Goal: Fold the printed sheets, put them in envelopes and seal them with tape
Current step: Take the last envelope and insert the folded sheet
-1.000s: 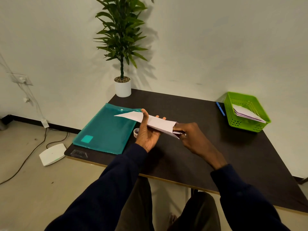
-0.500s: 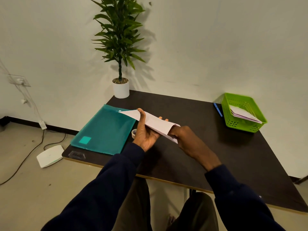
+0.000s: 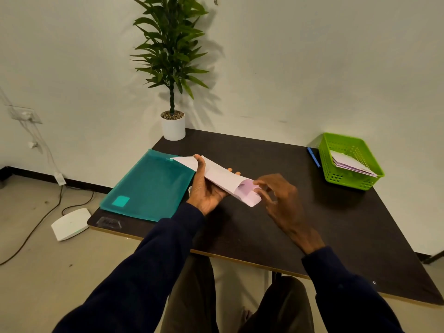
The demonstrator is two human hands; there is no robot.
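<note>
We see a long white envelope point(image 3: 221, 175) held above a dark table point(image 3: 336, 224), tilted so that its open end points down to the right. A pale pink folded sheet point(image 3: 246, 187) shows inside that mouth, almost fully in. The left hand point(image 3: 206, 188) grips the envelope around its middle, thumb on top and fingers beneath. The right hand point(image 3: 281, 198) is at the mouth with its fingers loosely spread. It is blurred, so we cannot tell whether its tips pinch the paper or only touch it. We judge the envelope to be very light, thin and limp, and easy to crease or tear at the mouth. A gentle hold on the flat middle suits it and leaves the open end free. A small pale round thing point(image 3: 190, 189), perhaps tape, peeks out behind the left hand. To the left lies a teal folder point(image 3: 149, 186). At the far right a green basket point(image 3: 346, 180) holds more papers point(image 3: 350, 163), with a blue pen point(image 3: 313, 156) beside it.
</note>
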